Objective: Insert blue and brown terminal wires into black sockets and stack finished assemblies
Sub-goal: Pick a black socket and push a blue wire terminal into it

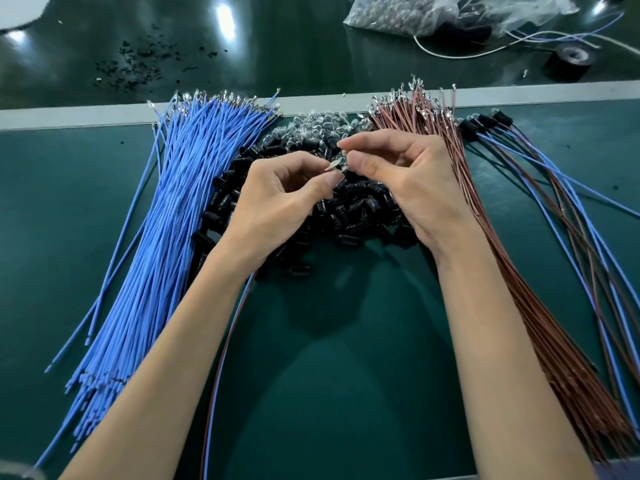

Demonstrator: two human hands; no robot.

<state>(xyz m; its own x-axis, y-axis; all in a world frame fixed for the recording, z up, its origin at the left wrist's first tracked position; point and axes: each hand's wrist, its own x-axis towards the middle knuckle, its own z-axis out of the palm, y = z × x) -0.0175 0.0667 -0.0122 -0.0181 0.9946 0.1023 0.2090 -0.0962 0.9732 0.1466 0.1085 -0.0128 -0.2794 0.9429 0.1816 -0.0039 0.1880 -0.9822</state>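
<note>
Terminal tip (334,167) slants up-right from left hand (277,202) into right hand (401,178).

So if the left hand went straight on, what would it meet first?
Probably the right hand, at its thumb: the left hand holds a metal tip nearly touching it, though depth is unclear.

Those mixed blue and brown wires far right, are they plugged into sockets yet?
Plugged in: the mixed blue and brown wires end in small black sockets.
</note>
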